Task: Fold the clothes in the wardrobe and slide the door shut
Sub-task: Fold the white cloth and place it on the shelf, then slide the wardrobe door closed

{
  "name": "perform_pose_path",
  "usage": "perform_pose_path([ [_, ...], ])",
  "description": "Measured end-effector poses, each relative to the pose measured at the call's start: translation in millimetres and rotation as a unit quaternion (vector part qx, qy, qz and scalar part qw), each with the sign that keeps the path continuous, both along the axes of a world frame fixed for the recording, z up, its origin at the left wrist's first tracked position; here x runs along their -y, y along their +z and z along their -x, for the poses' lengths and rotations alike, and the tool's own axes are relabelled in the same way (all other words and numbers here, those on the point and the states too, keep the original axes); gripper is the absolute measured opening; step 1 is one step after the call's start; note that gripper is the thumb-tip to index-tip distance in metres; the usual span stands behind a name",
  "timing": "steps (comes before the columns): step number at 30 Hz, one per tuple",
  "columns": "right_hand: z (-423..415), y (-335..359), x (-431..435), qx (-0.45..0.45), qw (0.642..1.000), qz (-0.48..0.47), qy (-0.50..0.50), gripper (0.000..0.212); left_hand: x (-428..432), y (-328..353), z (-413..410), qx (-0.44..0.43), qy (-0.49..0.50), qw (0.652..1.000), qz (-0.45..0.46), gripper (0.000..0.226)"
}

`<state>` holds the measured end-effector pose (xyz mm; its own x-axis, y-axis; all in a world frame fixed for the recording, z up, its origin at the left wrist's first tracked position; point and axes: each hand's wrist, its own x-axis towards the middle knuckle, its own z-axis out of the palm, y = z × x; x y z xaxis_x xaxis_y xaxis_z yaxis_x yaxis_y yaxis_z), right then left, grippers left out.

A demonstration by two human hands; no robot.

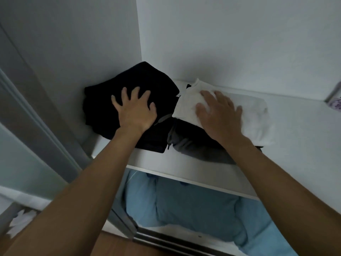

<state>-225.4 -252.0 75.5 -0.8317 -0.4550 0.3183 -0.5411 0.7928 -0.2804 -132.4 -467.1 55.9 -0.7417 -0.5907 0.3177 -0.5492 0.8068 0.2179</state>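
Note:
On the white wardrobe shelf [184, 163] a folded black garment [140, 78] lies in the back left corner. My left hand [135, 109] rests on it with fingers spread. To its right a folded white garment [256, 115] sits on top of a dark grey garment [195, 145] with a drawstring. My right hand [219, 115] presses flat on the white garment. The sliding door [36, 126] stands at the left, pushed aside.
Below the shelf a light blue bundle of bedding [193, 206] fills the lower compartment. The door track [175, 241] runs along the bottom front. A patterned purple item [336, 103] shows at the shelf's far right. White cloth [20, 220] lies at lower left.

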Motion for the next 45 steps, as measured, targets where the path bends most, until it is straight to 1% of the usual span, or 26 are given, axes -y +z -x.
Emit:
perform_pose_path([
  [3,29,3,10,0.012,1.000,0.007,-0.017,0.052,5,4,26,0.011,0.000,1.000,-0.014,0.052],
  [8,99,5,25,0.016,0.999,0.045,-0.008,0.051,19,14,84,0.054,0.003,0.997,-0.052,0.055],
  [13,174,5,43,0.039,0.997,0.067,-0.005,0.052,34,18,146,0.071,0.009,0.995,-0.072,0.056],
  [18,209,-5,63,0.016,0.998,0.057,-0.009,0.053,51,10,187,0.059,0.009,0.996,-0.069,0.056],
  [22,219,-9,71,0.006,0.999,0.053,-0.008,0.053,55,4,187,0.017,0.003,0.998,-0.058,0.052],
  [24,218,-8,72,0.007,0.999,0.053,-0.003,0.052,49,4,176,-0.003,-0.004,0.999,-0.052,0.051],
  [26,213,-9,69,0.000,0.998,0.055,-0.002,0.052,40,7,163,-0.007,-0.025,0.998,-0.065,0.050],
  [30,184,-13,53,-0.017,0.996,0.079,0.024,0.051,13,20,121,0.000,-0.084,0.989,-0.123,0.046],
  [32,158,-20,41,-0.039,0.993,0.103,0.032,0.050,-4,25,88,-0.007,-0.136,0.976,-0.167,0.041],
  [34,133,-29,29,-0.035,0.991,0.119,0.046,0.050,-20,26,49,-0.009,-0.174,0.962,-0.211,0.039],
  [36,112,-30,20,0.018,0.986,0.156,0.056,0.049,-30,25,5,0.004,-0.189,0.962,-0.199,0.037],
  [39,71,-13,23,0.092,0.960,0.261,0.037,0.039,-34,22,-61,0.011,-0.190,0.973,-0.128,0.035],
  [41,29,-1,36,0.132,0.940,0.308,0.059,0.033,-34,22,-103,0.012,-0.188,0.979,-0.079,0.033],
  [42,5,6,46,0.173,0.925,0.326,0.090,0.031,-33,23,-122,0.012,-0.187,0.981,-0.055,0.032],
  [43,-19,13,57,0.229,0.902,0.342,0.128,0.029,-32,26,-140,0.012,-0.185,0.982,-0.031,0.031],
  [45,-70,28,87,0.341,0.846,0.358,0.201,0.028,-27,34,-176,0.012,-0.172,0.985,0.014,0.029],
])
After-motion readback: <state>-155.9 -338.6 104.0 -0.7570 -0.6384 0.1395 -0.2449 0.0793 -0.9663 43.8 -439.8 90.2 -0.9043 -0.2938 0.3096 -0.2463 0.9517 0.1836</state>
